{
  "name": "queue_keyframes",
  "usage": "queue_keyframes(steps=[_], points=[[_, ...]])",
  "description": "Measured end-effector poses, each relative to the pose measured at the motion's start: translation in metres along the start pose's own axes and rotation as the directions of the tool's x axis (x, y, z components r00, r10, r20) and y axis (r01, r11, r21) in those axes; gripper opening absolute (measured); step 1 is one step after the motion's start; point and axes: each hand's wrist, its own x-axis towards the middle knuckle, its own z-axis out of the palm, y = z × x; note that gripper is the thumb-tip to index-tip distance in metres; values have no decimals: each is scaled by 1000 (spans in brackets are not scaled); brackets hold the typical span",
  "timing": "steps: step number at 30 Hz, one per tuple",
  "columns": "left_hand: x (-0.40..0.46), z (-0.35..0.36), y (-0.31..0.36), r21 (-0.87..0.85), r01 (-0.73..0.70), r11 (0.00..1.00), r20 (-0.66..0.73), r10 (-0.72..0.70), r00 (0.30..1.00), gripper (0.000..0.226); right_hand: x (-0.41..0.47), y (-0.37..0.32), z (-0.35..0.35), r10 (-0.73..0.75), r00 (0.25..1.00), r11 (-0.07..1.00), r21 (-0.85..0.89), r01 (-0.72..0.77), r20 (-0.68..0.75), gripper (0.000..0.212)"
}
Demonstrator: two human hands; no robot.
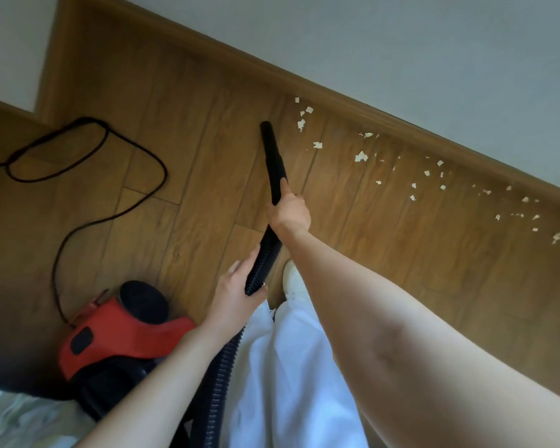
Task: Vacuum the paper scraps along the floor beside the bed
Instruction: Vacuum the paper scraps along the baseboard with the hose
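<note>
My right hand (288, 211) grips the black vacuum nozzle tube (272, 156), whose tip points at the wooden floor just left of the paper scraps. My left hand (236, 286) holds the black ribbed hose (262, 257) lower down. Several pale paper scraps (361, 156) lie scattered in a band along the brown baseboard, from near the nozzle tip out to the right edge. The red and black vacuum body (110, 337) sits on the floor at lower left.
A black power cord (88, 147) loops over the floor at the left. The brown baseboard (337, 92) and pale wall run diagonally across the top. My white trousers and a white shoe (293, 279) are below the hands. Pale bedding (20, 418) shows at bottom left.
</note>
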Motion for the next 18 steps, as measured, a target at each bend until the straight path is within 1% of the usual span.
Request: queue_keyframes(steps=[3,5,8,13,15,18], points=[[-2,0,-1,-32,4,999,0,-4,1000,74,3,-1,4,-1,1000,1000,0,1,12,64],[-1,7,2,-14,-10,1000,16,10,1000,75,2,10,0,7,1000,1000,-9,-7,0,64],[-1,27,11,69,-31,997,50,28,998,76,2,42,-9,31,999,1000,3,-31,-39,63],[0,63,40,188,-102,977,193,65,979,75,-2,105,-44,146,987,982,132,-136,-73,64],[4,77,48,242,-139,960,228,83,970,77,-2,128,-58,194,977,969,171,-177,-85,64],[7,90,53,316,-167,934,282,75,956,78,-2,147,-65,223,972,955,220,-201,-80,64]])
